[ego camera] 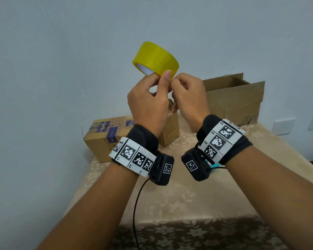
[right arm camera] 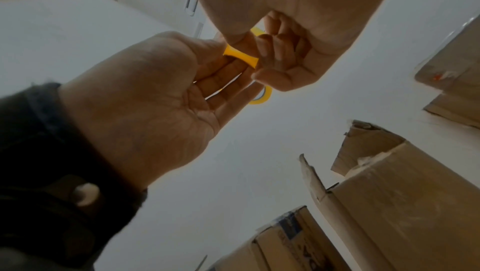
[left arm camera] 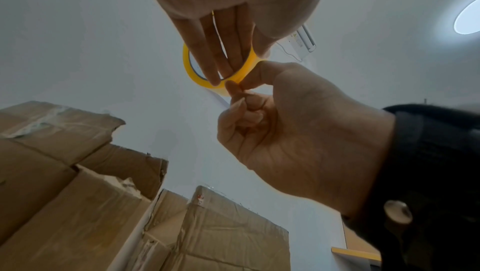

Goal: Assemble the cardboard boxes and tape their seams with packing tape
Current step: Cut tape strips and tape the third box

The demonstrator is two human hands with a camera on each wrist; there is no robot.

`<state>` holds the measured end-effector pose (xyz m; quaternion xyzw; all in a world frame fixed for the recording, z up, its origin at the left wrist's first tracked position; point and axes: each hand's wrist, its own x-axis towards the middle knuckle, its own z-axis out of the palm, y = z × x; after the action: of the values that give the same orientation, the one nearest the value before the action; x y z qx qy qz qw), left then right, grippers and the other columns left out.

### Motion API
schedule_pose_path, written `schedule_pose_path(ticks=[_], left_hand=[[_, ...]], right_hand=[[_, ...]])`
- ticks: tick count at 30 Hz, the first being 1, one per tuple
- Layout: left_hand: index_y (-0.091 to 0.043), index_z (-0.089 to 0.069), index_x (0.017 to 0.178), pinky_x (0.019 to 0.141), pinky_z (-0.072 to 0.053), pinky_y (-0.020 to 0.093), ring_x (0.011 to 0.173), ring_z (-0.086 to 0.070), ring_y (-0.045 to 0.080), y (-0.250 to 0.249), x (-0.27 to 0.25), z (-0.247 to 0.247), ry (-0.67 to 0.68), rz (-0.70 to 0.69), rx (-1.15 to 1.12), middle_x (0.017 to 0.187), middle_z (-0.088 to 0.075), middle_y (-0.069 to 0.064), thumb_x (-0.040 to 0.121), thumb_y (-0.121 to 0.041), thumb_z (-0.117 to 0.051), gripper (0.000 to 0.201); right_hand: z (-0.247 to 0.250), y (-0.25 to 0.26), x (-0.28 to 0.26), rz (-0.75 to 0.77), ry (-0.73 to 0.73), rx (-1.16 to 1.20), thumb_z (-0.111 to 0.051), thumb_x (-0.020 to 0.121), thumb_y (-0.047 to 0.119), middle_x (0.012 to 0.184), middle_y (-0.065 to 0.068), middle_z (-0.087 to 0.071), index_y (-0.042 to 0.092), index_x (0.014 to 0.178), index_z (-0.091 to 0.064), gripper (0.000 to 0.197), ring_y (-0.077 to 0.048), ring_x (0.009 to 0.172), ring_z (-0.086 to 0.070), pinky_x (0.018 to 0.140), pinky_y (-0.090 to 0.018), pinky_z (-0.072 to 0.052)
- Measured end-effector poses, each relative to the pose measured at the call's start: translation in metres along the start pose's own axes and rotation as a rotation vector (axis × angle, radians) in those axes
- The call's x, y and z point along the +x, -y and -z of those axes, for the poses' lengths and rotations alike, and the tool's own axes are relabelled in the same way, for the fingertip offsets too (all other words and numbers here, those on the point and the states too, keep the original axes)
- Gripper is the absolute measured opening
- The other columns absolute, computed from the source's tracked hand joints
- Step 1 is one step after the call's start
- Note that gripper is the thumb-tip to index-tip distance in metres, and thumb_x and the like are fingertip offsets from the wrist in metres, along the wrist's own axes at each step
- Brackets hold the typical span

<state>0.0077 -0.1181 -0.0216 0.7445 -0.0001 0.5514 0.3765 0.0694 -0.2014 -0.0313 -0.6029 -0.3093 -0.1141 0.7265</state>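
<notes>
Right hand (right arm camera: 285, 29) at top of frame, fingers curled, thumb and fingertips pinching edge of yellow tape roll (right arm camera: 241, 56). Left hand (right arm camera: 145, 99) reaching in from lower left, fingers through roll's core, thumb on outer face. Black wristband (right arm camera: 39, 152) on left wrist. Open cardboard box (right arm camera: 389, 203) lower right, flaps up. Second box (right arm camera: 280, 244) with blue print at bottom. Third box (right arm camera: 454, 82) at right edge.

near desk (ego camera: 170, 195): bare cloth, open to reach | far left: shut box (ego camera: 105, 139) at the desk edge | far right: open box (ego camera: 231, 100), flaps up | middle: small box (ego camera: 170, 129) between them, below the raised hands | gaps: narrow lanes beside the small box | behind: wall (ego camera: 61, 51)
</notes>
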Motion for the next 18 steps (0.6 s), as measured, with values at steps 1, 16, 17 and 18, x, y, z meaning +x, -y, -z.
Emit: schedule_pose_path(ticks=[1, 16, 17, 18], left_hand=[[-0.014, -0.074, 0.08, 0.063, -0.054, 0.047, 0.058, -0.061, 0.017, -0.0004, 0.0001, 0.0002, 0.001, 0.0, 0.003, 0.07, -0.067, -0.007, 0.099, -0.041, -0.063, 0.034], [-0.012, -0.074, 0.075, 0.063, -0.056, 0.048, 0.061, -0.061, 0.032, -0.0032, 0.0001, -0.0007, 0.022, 0.029, -0.056, 0.066, -0.067, -0.001, 0.099, -0.037, -0.066, 0.035], [-0.012, -0.073, 0.073, 0.061, -0.055, 0.05, 0.06, -0.058, 0.036, -0.0017, 0.0001, -0.0007, 0.02, 0.03, -0.059, 0.063, -0.065, 0.004, 0.098, -0.037, -0.066, 0.036], [-0.012, -0.072, 0.072, 0.06, -0.054, 0.052, 0.059, -0.056, 0.039, 0.0, -0.0001, -0.0009, 0.02, 0.037, -0.067, 0.062, -0.062, 0.01, 0.098, -0.037, -0.067, 0.037]], right_hand=[[-0.0003, 0.0, 0.0, -0.008, 0.0, 0.016, -0.056, 0.096, 0.018, 0.062, -0.006, -0.052, -0.012, 0.081, -0.056, 0.033, -0.02, 0.052, -0.048, 0.045, -0.031, -0.047], [-0.0047, 0.0032, 0.002, -0.025, -0.115, 0.048, -0.064, 0.083, 0.029, 0.064, -0.026, -0.054, -0.003, 0.065, -0.057, 0.037, -0.027, 0.059, -0.045, 0.055, -0.054, -0.05], [-0.0041, 0.0021, 0.0024, -0.024, -0.114, 0.031, -0.064, 0.083, 0.029, 0.06, -0.021, -0.053, 0.001, 0.063, -0.057, 0.035, -0.026, 0.058, -0.045, 0.055, -0.054, -0.05], [-0.0037, 0.0008, 0.0025, -0.022, -0.114, 0.012, -0.064, 0.082, 0.029, 0.057, -0.014, -0.052, 0.004, 0.06, -0.056, 0.034, -0.025, 0.056, -0.045, 0.054, -0.053, -0.05]])
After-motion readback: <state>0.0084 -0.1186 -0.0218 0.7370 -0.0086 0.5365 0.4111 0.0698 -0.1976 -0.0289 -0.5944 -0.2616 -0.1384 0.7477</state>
